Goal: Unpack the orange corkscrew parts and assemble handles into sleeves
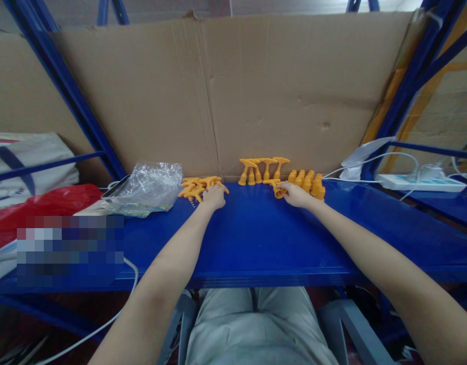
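On the blue shelf (256, 238), orange plastic parts lie against the cardboard back. My left hand (214, 196) rests on a loose pile of flat orange parts (197, 186), fingers curled over them. My right hand (294, 194) pinches a small orange cone-shaped part (279, 191) at the shelf surface. Behind it stand several upright orange T-shaped pieces (263, 170). A cluster of orange cones (309, 182) sits just right of my right hand.
A crumpled clear plastic bag (149, 187) lies left of the pile. A red and white bag (39, 203) is at far left. A white power strip (416, 181) with cables sits at right. Blue rack posts (66, 91) flank the cardboard sheet (237, 91).
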{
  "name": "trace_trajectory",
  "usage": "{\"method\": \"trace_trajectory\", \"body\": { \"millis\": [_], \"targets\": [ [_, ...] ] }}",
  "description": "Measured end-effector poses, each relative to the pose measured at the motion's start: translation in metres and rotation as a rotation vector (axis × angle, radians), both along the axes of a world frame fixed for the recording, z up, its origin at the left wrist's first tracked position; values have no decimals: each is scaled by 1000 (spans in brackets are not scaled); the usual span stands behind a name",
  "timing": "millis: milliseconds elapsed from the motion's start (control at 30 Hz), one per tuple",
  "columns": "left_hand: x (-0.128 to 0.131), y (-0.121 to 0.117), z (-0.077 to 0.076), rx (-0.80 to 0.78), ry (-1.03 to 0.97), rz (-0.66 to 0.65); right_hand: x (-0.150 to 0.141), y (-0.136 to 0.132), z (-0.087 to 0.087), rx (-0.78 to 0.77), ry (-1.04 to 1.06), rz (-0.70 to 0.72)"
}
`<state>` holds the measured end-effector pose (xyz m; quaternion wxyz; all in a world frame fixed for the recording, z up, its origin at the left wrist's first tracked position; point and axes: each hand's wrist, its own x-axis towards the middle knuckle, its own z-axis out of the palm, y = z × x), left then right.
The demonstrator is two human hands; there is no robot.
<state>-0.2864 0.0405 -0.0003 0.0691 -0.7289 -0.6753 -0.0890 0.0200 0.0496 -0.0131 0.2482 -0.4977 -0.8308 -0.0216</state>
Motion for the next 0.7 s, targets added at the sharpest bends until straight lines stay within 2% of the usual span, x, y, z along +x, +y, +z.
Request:
{"method": "trace_trajectory", "body": {
  "millis": [233,400,567,700],
  "targets": [
    [-1,7,-11,24,-50,-40,0,7,-8,7,127,24],
    [3,4,-9,90,-78,-19,0,7,-8,-12,154,11],
    [4,0,-4,132,-47,15,5,4,3,-8,149,-3],
    [3,0,-2,205,-106,21,20,4,18,98,134,-81]
  ]
}}
